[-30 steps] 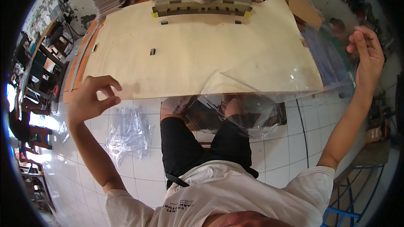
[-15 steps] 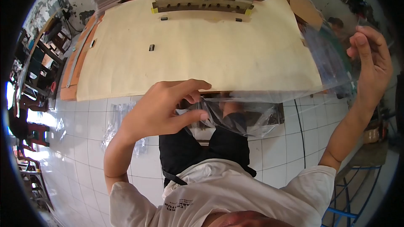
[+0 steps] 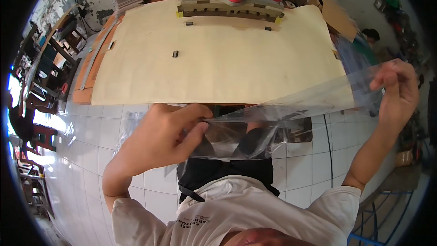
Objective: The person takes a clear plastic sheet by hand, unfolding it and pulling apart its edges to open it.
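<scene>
Thumb against fingers, my left hand (image 3: 170, 134) pinches 1 end of the film (image 3: 309, 100) and my right hand (image 3: 397, 86) the other, well apart, which seems why its upper edge runs taut across the table (image 3: 227, 68) corner (lower folds sag over my shorts (image 3: 227, 168)).

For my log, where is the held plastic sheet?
Head view: the sheet stretches right of centre, from left hand to right hand, partly over the table.

A clear, glossy plastic sheet (image 3: 278, 120) spans the gap between the left hand (image 3: 166, 132) and the right hand (image 3: 398, 91), pinched by both. One edge runs nearly straight between them; the rest sags, loose and creased, beside the left hand.
</scene>
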`<state>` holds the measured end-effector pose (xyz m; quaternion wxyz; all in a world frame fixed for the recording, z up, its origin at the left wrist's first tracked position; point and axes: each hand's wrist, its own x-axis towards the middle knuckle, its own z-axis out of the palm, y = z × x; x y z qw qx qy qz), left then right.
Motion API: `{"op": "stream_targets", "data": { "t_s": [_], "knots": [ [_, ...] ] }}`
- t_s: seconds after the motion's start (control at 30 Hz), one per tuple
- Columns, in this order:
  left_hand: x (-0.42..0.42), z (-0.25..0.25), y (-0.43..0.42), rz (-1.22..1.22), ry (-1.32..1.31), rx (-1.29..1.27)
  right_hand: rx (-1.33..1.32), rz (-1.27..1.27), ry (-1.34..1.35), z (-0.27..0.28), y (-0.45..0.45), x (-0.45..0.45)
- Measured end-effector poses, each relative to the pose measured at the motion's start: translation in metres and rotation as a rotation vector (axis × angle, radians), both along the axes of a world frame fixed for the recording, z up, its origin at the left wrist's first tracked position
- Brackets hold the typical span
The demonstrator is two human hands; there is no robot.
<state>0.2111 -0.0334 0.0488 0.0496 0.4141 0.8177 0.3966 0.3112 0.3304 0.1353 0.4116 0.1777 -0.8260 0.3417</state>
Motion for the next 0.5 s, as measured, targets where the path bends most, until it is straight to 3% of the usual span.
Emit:
{"op": "stream_targets", "data": {
  "t_s": [0.13, 0.3, 0.43, 0.5],
  "knots": [
    [-0.005, 0.008, -0.019, 0.089, 0.114, -0.179, -0.04, 0.2, -0.076, -0.023, -0.023, -0.007],
    [-0.006, 0.024, -0.047, 0.214, 0.032, -0.294, -0.152, 0.301, -0.079, -0.051, -0.054, -0.023],
    [-0.008, 0.051, -0.082, 0.177, -0.137, -0.511, -0.3, 0.288, -0.113, -0.061, -0.06, -0.046],
    [-0.007, 0.055, -0.105, -0.078, -0.334, -0.422, -0.36, 0.324, -0.142, -0.063, -0.054, -0.058]
  ]
}}
